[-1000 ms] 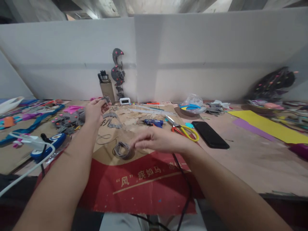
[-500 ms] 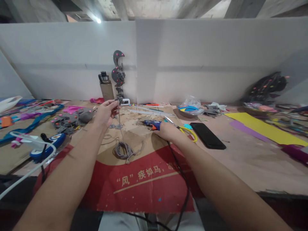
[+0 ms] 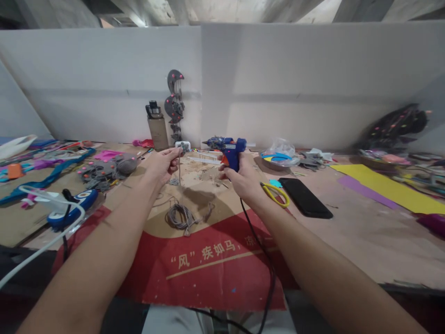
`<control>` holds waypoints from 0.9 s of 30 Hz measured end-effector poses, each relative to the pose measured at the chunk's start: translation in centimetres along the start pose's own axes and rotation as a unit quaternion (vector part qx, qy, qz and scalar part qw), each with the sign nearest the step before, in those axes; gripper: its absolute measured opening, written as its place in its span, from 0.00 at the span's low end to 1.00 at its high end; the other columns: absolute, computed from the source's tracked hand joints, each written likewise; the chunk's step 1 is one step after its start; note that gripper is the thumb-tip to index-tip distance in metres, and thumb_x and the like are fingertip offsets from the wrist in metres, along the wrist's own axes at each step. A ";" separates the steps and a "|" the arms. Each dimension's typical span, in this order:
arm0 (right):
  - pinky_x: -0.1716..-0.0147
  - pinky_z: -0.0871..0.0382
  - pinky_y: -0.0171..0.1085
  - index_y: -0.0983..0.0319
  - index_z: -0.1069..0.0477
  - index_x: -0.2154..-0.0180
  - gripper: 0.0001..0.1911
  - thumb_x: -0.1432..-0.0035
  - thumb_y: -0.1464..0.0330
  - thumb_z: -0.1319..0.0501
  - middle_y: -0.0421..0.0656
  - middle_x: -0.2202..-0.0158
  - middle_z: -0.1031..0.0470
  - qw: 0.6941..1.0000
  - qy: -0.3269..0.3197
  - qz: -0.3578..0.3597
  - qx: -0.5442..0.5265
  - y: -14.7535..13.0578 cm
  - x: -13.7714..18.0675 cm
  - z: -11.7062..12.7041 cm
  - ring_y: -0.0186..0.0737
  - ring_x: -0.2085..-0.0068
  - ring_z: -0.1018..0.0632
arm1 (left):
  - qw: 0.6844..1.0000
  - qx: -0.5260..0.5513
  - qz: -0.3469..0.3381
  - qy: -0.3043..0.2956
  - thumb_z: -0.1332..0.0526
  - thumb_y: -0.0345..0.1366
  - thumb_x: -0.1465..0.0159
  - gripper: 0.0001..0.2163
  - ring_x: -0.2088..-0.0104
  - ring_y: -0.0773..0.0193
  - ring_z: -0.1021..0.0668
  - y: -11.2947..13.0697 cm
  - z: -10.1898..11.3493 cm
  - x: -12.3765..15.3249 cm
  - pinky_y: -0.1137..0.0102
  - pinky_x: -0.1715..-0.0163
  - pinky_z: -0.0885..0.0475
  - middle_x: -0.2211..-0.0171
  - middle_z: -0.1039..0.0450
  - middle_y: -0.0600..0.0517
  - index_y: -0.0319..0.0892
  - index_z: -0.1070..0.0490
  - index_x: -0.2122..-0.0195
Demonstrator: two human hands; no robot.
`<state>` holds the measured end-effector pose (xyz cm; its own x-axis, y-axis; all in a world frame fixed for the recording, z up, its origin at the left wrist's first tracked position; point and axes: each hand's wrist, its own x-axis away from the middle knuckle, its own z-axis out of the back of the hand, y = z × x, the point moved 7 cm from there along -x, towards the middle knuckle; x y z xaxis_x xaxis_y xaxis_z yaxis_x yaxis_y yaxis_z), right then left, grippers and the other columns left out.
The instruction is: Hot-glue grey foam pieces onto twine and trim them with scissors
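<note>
Held in right hand (image 3: 244, 177): blue glue gun (image 3: 233, 153), raised above table (image 3: 351, 246), nozzle toward left hand (image 3: 162, 165). Pinched in left hand: grey strand (image 3: 180, 172), hanging down. Lying below, on red-and-tan cardboard (image 3: 208, 287): coiled cord (image 3: 180, 226).

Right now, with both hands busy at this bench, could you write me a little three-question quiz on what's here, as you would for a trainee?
1. Which hand grips the blue glue gun, left or right?
2. True or false: the black smartphone lies to the left of the coil of gray cord.
3. Which of these stands upright in front of the pale partition?
A) the coil of gray cord
B) the water bottle
C) the black smartphone

Key:
1. The right hand.
2. False; it lies to the right of the coil.
3. B.
</note>
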<state>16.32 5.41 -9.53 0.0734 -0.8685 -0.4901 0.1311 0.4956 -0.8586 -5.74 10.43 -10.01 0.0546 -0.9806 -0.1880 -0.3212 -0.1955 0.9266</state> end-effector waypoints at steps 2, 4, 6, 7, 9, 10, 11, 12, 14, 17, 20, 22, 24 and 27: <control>0.72 0.30 0.34 0.58 0.41 0.54 0.17 0.49 0.71 0.47 0.43 0.58 0.31 0.998 -0.035 0.026 -0.046 -1.1 0.5 -0.9 0.33 0.68 0.28 | 1.000 -0.008 0.014 -0.003 0.32 0.34 0.53 0.10 0.85 0.81 0.41 -0.5 -0.1 -0.1 0.83 0.90 0.52 0.77 0.33 0.54 0.34 0.30 0.73; 0.73 0.30 0.34 0.58 0.40 0.54 0.17 0.47 0.71 0.47 0.42 0.59 0.31 0.997 -0.057 0.036 -0.043 -1.6 0.9 -1.5 0.31 0.71 0.30 | 0.999 -0.017 0.026 -0.012 0.32 0.34 0.52 0.10 0.86 0.82 0.41 -1.0 -0.3 -0.1 0.83 0.90 0.53 0.76 0.33 0.53 0.34 0.30 0.73; 0.74 0.31 0.34 0.59 0.40 0.55 0.15 0.46 0.71 0.47 0.42 0.62 0.31 0.997 -0.061 0.041 -0.019 -1.6 1.1 -1.6 0.31 0.72 0.31 | 0.999 -0.022 0.035 -0.020 0.32 0.34 0.52 0.09 0.86 0.82 0.42 -1.3 -0.6 -0.1 0.83 0.90 0.54 0.76 0.33 0.53 0.34 0.30 0.74; 0.74 0.31 0.34 0.59 0.39 0.56 0.13 0.46 0.71 0.47 0.42 0.63 0.31 0.997 -0.062 0.043 -0.002 -1.5 1.1 -1.5 0.31 0.73 0.31 | 0.999 -0.024 0.037 -0.023 0.32 0.33 0.52 0.09 0.86 0.82 0.43 -1.4 -0.7 0.0 0.83 0.90 0.54 0.76 0.33 0.53 0.34 0.30 0.74; 0.73 0.32 0.35 0.60 0.38 0.58 0.11 0.46 0.71 0.47 0.41 0.64 0.31 0.996 -0.063 0.049 0.033 -1.3 1.0 -1.4 0.32 0.73 0.32 | 0.998 -0.029 0.040 -0.025 0.32 0.33 0.52 0.09 0.86 0.82 0.43 -1.5 -1.0 0.1 0.83 0.90 0.54 0.76 0.32 0.53 0.34 0.31 0.74; 0.73 0.33 0.35 0.60 0.38 0.59 0.10 0.45 0.71 0.47 0.41 0.65 0.31 0.995 -0.066 0.053 0.049 -1.2 1.0 -1.3 0.32 0.73 0.32 | 0.998 -0.031 0.041 -0.025 0.32 0.33 0.52 0.09 0.86 0.82 0.43 -1.5 -1.1 0.2 0.82 0.90 0.54 0.76 0.32 0.53 0.35 0.31 0.74; 0.72 0.33 0.36 0.60 0.38 0.59 0.10 0.45 0.70 0.47 0.42 0.65 0.31 0.994 -0.070 0.058 0.063 -1.2 0.9 -1.3 0.33 0.72 0.32 | 0.998 -0.033 0.041 -0.026 0.32 0.34 0.52 0.09 0.86 0.82 0.43 -1.5 -1.2 0.3 0.82 0.90 0.54 0.75 0.32 0.53 0.34 0.31 0.75; 0.71 0.34 0.36 0.60 0.38 0.59 0.10 0.45 0.70 0.47 0.42 0.65 0.31 0.993 -0.073 0.062 0.075 -1.1 0.9 -1.4 0.34 0.71 0.31 | 0.998 -0.035 0.041 -0.028 0.32 0.34 0.52 0.09 0.86 0.82 0.43 -1.5 -1.3 0.4 0.82 0.90 0.54 0.75 0.32 0.52 0.34 0.31 0.75; 0.69 0.34 0.37 0.60 0.38 0.59 0.10 0.45 0.70 0.47 0.42 0.65 0.31 0.990 -0.081 0.068 0.092 -1.1 0.9 -1.5 0.35 0.68 0.31 | 0.998 -0.036 0.040 -0.032 0.32 0.34 0.52 0.09 0.86 0.82 0.43 -1.4 -1.4 0.5 0.82 0.90 0.54 0.75 0.32 0.52 0.34 0.30 0.75; 0.68 0.35 0.38 0.60 0.38 0.57 0.12 0.45 0.71 0.47 0.43 0.65 0.31 0.988 -0.086 0.071 0.106 -1.1 1.0 -1.7 0.37 0.67 0.31 | 0.998 -0.041 0.038 -0.039 0.32 0.35 0.52 0.10 0.86 0.82 0.43 -1.4 -1.6 0.6 0.82 0.90 0.54 0.76 0.33 0.53 0.35 0.30 0.75; 0.66 0.36 0.38 0.60 0.38 0.56 0.13 0.46 0.71 0.48 0.43 0.65 0.31 0.987 -0.090 0.069 0.115 -1.3 1.1 -1.8 0.38 0.66 0.31 | 0.997 -0.049 0.035 -0.044 0.31 0.36 0.53 0.11 0.86 0.81 0.44 -1.3 -1.8 0.7 0.81 0.90 0.55 0.76 0.32 0.53 0.35 0.29 0.75; 0.66 0.36 0.38 0.60 0.38 0.57 0.12 0.46 0.71 0.48 0.43 0.65 0.31 0.986 -0.092 0.065 0.124 -1.3 1.2 -1.8 0.38 0.66 0.30 | 0.997 -0.054 0.032 -0.045 0.31 0.37 0.54 0.12 0.86 0.81 0.44 -1.2 -1.9 0.7 0.80 0.90 0.55 0.76 0.31 0.52 0.35 0.29 0.75; 0.66 0.36 0.39 0.60 0.38 0.58 0.12 0.46 0.71 0.48 0.44 0.64 0.30 0.985 -0.091 0.061 0.133 -1.4 1.2 -1.8 0.39 0.65 0.30 | 0.997 -0.061 0.031 -0.044 0.30 0.38 0.55 0.12 0.85 0.80 0.43 -1.2 -2.0 0.8 0.79 0.90 0.56 0.75 0.31 0.52 0.36 0.28 0.74; 0.66 0.36 0.38 0.59 0.38 0.57 0.13 0.46 0.71 0.48 0.43 0.65 0.30 0.984 -0.087 0.060 0.146 -1.3 1.2 -1.8 0.38 0.67 0.30 | 0.996 -0.077 0.029 -0.042 0.30 0.39 0.57 0.13 0.85 0.80 0.43 -1.1 -2.0 0.9 0.79 0.89 0.56 0.75 0.30 0.51 0.37 0.28 0.74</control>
<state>14.45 3.71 -9.27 0.2711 -0.8038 -0.5295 0.3876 0.5947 -0.7043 -3.43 9.78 -10.58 -0.0412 -0.9874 -0.1530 -0.1718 -0.1438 0.9746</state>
